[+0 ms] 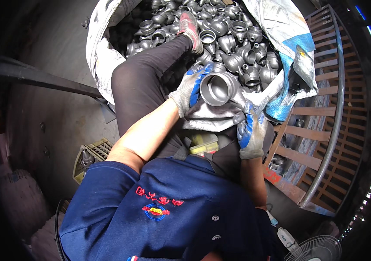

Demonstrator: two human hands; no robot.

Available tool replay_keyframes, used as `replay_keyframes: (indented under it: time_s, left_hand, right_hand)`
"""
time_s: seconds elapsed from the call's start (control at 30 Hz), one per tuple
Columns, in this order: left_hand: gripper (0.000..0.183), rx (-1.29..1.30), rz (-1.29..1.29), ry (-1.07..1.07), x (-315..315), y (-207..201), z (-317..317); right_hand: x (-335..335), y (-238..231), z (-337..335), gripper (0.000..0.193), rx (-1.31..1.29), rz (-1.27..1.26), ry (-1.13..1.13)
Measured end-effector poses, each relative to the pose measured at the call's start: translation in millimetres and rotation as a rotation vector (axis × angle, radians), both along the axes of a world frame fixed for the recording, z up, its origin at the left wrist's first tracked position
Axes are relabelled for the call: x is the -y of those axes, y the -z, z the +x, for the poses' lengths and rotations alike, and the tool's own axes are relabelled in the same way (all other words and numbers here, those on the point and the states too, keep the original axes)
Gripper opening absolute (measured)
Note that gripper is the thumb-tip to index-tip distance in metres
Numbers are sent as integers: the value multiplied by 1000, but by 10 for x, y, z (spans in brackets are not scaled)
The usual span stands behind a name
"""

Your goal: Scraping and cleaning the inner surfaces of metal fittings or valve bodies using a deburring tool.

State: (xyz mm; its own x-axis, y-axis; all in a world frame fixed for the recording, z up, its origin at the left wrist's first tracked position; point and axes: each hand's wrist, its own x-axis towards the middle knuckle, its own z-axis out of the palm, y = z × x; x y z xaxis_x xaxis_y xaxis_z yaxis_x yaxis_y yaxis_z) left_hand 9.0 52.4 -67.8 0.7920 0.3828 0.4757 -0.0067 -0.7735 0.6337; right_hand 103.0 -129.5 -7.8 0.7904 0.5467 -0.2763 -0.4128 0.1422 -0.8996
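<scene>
Head view: grey pipe fitting [218, 89], smooth, dull sheen, round wide mouth up and narrow end toward 4 o'clock, sits at 1 o'clock of centre, left hand [194, 85] gripping its side, right hand [251, 130] curled by the narrow end, can't tell if gripping. White bag [277, 17] at 12 o'clock holds a heap of similar fittings [233, 61]; yellowish crate [102, 148] at 8 has a grey part [87, 156] inside. Grey floor [74, 119] at 9, slatted rack [314, 111] at 3, fan [316, 250] between 4 and 5.
</scene>
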Motion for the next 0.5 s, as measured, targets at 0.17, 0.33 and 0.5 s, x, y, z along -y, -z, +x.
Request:
replay_keyframes:
  time_s: [0.17,0.33,0.5]
  left_hand:
    - [50,96,-156,101,65,-54,-38]
    - [48,128,-171,185,81,-121,-25]
    - [44,48,-91,129,2,-148,-25]
  right_hand:
    - [-35,-156,62,15,42,-138,45]
    - [4,-187,33,22,247,-65,-24]
    - [50,-221,15,45,262,21,-149]
